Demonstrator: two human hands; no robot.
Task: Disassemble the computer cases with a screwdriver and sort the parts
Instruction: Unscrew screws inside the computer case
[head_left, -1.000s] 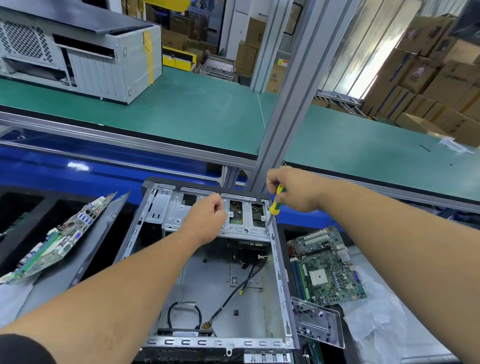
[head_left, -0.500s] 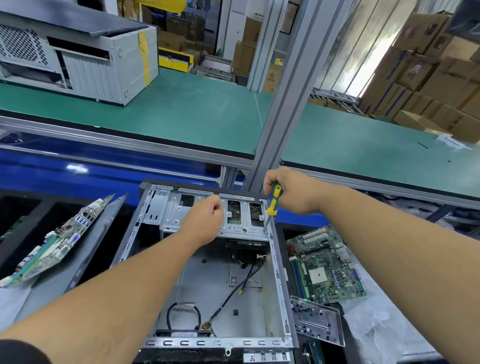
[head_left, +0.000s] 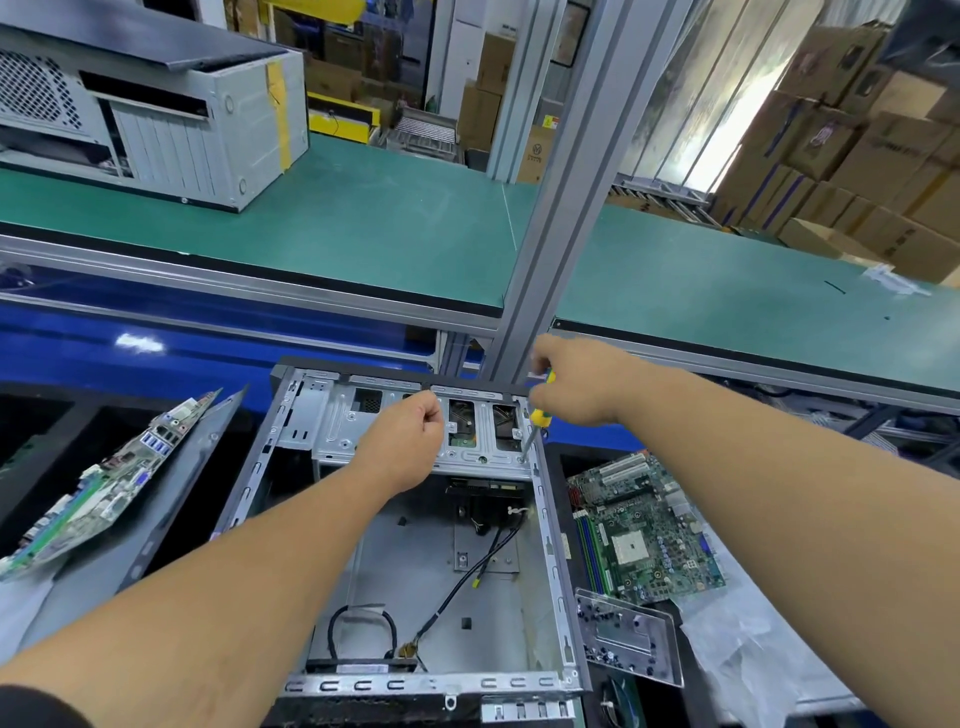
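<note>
An open grey computer case (head_left: 550, 551) lies in front of me with loose black cables (head_left: 467, 582) inside. A metal drive bracket (head_left: 337, 421) spans its far end. My left hand (head_left: 402, 441) is curled on the bracket's middle; what it pinches is hidden. My right hand (head_left: 576, 382) grips a yellow-and-green screwdriver (head_left: 537, 415), held upright. Its tip touches a screw at the bracket's near right corner.
A removed green motherboard (head_left: 644, 535) lies right of the case, a clear plastic tray (head_left: 628, 636) in front of it. Another board (head_left: 104, 478) leans on a dark panel at left. Behind stand an aluminium post (head_left: 550, 218), a green bench and another grey case (head_left: 208, 130).
The screwdriver has turned more upright and its tip has come down onto the bracket's right corner screw. My left hand stays on the bracket.
</note>
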